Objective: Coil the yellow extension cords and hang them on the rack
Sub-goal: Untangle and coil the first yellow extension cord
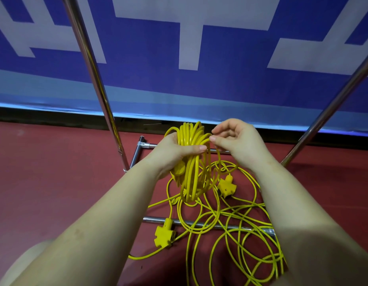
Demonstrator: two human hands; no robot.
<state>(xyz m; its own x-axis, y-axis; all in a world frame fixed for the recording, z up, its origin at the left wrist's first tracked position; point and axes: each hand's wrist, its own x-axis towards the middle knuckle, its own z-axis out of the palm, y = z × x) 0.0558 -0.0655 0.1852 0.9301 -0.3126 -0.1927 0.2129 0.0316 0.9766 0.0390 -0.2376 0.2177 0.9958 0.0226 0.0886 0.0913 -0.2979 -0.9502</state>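
Note:
My left hand (172,152) grips a coil of yellow extension cord (192,162), thumb pressed across several loops that hang down from it. My right hand (238,141) pinches one strand of the same cord at the coil's upper right edge. More yellow cord (230,230) lies tangled loose on the red floor below, with two yellow socket ends, one (225,185) to the right of the coil and one (164,234) lower left. The metal rack's upright poles (92,79) (331,108) rise on both sides.
The rack's low crossbars (156,220) (146,145) lie on the red floor (55,172) under the cords. A blue and white banner wall (189,48) stands right behind the rack. My knee (24,263) shows at the bottom left.

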